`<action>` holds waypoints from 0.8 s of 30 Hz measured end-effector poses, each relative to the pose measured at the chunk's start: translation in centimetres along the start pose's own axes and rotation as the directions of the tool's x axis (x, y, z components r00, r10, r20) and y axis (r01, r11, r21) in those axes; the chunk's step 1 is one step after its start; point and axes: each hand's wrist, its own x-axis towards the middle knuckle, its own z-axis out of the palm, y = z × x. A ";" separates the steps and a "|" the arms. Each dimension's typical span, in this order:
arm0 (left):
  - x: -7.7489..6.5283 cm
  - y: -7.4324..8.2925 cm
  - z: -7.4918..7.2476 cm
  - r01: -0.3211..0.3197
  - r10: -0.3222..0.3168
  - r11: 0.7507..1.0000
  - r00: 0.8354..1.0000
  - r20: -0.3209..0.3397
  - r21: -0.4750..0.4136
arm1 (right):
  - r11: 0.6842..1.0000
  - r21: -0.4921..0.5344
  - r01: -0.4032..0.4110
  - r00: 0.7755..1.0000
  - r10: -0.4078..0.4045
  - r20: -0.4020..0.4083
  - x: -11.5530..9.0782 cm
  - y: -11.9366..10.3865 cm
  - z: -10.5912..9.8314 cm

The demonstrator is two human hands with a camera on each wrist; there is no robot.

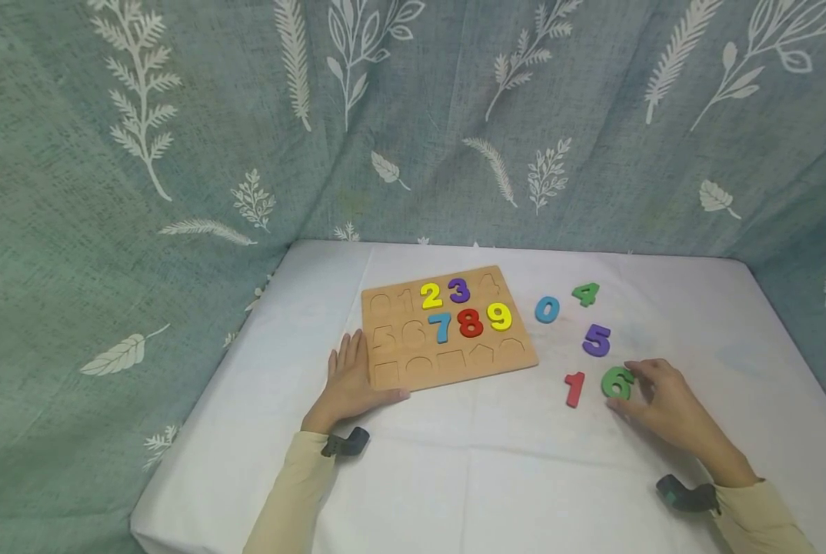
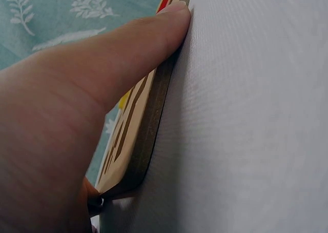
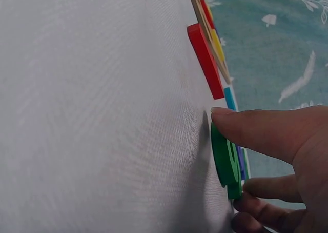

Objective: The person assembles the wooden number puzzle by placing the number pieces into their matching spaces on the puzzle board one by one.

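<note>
The wooden number puzzle board (image 1: 423, 377) lies flat on the table, with yellow 2, purple 3, blue 7, red 8 and yellow 9 pieces in its slots. At its left edge rests my left hand (image 1: 351, 387), fingers extended and the thumb (image 2: 154, 30) along the board's front edge. My right hand (image 1: 676, 408) pinches a green number 6 (image 1: 614, 382) between thumb and fingers. In the right wrist view this green 6 (image 3: 223, 158) lies low over the cloth, its far end partly hidden by fingertips. Just left of it is a red number 1 (image 1: 574, 389).
Between the board and my right hand lie a blue 0 (image 1: 547, 309), a green 4 (image 1: 585, 294) and a purple 5 (image 1: 596, 340). A white cloth (image 1: 454, 477) covers the table. Green leaf-patterned fabric (image 1: 427, 200) hangs behind and at the sides.
</note>
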 end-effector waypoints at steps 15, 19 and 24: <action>0.1 -0.1 0.1 0.002 -0.002 1.000 1.000 0.008 0.014 | 1.000 -0.004 0.022 1.000 -0.022 -0.001 0.1 -0.2 0.0; 0.1 0.0 0.0 -0.001 0.001 1.000 1.000 0.002 0.006 | 1.000 -0.007 0.024 1.000 -0.024 -0.005 0.3 -0.3 0.1; 0.1 -0.1 0.0 0.002 -0.002 1.000 1.000 0.005 0.016 | 1.000 -0.007 0.013 1.000 -0.013 -0.004 0.2 -0.5 0.1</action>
